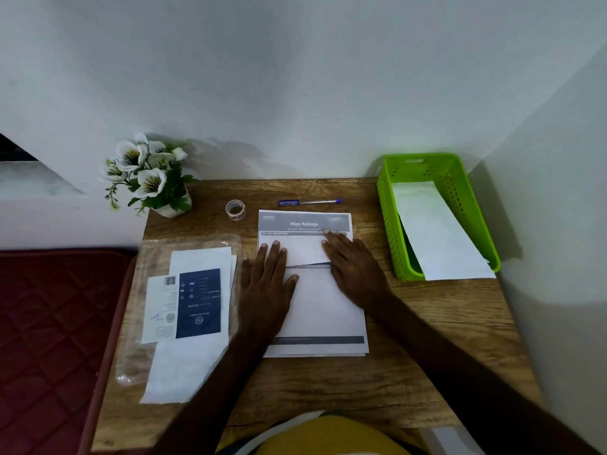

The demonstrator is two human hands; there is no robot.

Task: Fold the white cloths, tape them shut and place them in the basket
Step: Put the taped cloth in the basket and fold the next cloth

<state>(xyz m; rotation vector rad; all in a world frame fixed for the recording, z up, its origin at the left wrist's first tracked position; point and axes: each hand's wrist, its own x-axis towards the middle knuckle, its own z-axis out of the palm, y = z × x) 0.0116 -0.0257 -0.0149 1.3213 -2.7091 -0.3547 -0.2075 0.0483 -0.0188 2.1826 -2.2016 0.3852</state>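
Both hands lie flat, fingers straight and spread: my left hand [267, 284] and right hand [353, 267] press a white cloth [303, 252] onto the printed sheet [323, 310] at mid-desk. Tape roll [235, 210] and pen [310, 202] sit beyond it. Green basket [387, 205] at far right holds one cloth strip [437, 231], its near end overhanging the rim. Packet of cloths [190, 310] lies left on the desk [410, 372].
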